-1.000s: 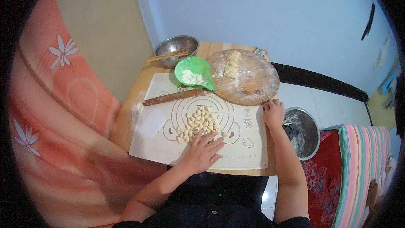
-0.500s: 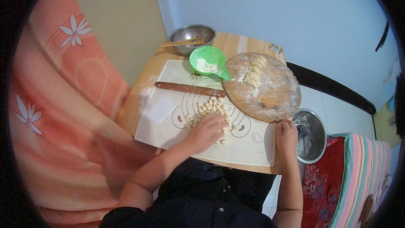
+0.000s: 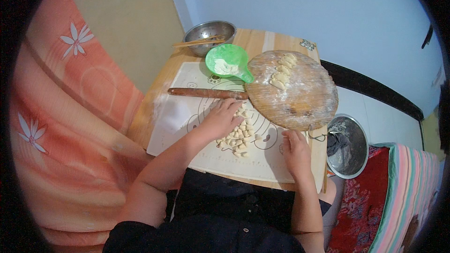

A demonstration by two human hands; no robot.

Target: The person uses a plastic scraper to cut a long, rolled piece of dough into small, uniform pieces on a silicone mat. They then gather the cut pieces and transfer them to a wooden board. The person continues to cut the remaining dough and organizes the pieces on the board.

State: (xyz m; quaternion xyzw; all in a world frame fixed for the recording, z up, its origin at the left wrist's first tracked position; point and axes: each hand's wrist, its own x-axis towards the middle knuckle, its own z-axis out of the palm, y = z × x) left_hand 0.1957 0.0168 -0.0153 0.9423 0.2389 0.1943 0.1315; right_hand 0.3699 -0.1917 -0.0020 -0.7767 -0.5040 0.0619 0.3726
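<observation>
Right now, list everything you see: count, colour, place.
metal bowl: 1, silver, table's far left
chopsticks: 2, tan, across bowl
scoop: 1, green, right of bowl
flour: some, white, in scoop
rolling pin: 1, brown, mat's far side
mat: 1, white, on table
dough pieces: many, cream, on mat
round board: 1, brown, table's right
dumplings: several, cream, on board
table: 1, wood-coloured, centre
basin: 1, silver, right of table
hanging cloth: 1, orange, left
patterned cloth: 1, red, lower right
striped cloth: 1, multicoloured, far right
wall: 1, blue, background
shirt: 1, black, bottom
left hand: 1, bare, at dough pieces
right hand: 1, bare, at mat's right edge
</observation>
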